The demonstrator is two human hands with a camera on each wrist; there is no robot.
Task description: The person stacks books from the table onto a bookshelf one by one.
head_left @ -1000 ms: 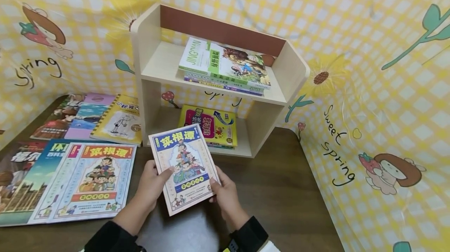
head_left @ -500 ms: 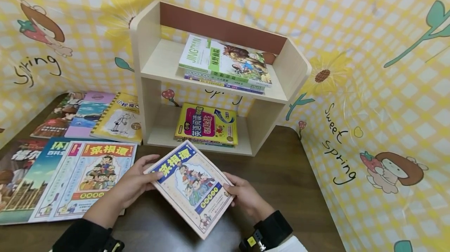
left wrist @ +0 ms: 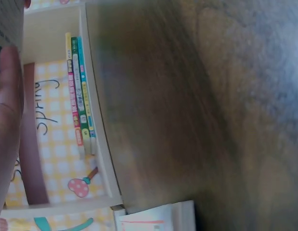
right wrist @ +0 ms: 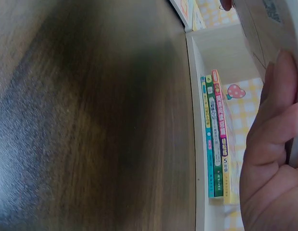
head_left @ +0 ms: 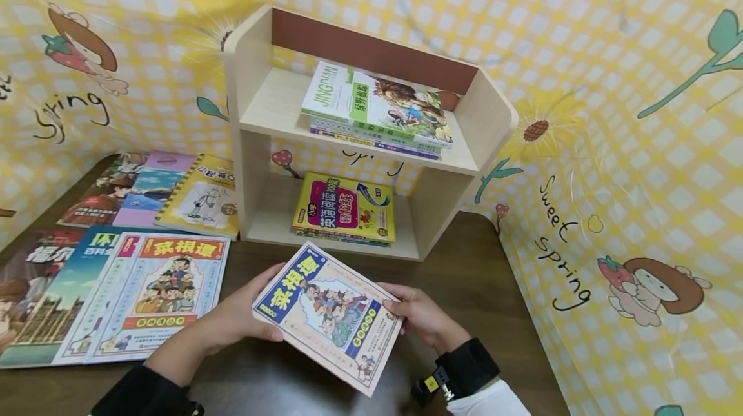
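Comic book (head_left: pixel 328 315) up off the table (head_left: pixel 482 300), held btw both hands, tilted so its title end points left.

Cover: cream border w/ fine pattern, blue title band w/ yellow characters, cartoon crowd in the middle on a pale cloud shape, small blue strip near the low right end. Left hand (head_left: pixel 244 311) grips the left edge, fingers curled under, thumb on the cover; right hand (head_left: pixel 422 314) pinches the right edge, fingers wrapped round it. Just left of the left hand lies a bigger book (head_left: pixel 157 297) w/ an orange title band and a similar cartoon, atop a row of other flat books. Straight ahead of the hands stands a wooden shelf (head_left: pixel 249 119): yellow book stack (head_left: pixel 345 209) on the low level, green-white stack (head_left: pixel 377 109) up top.
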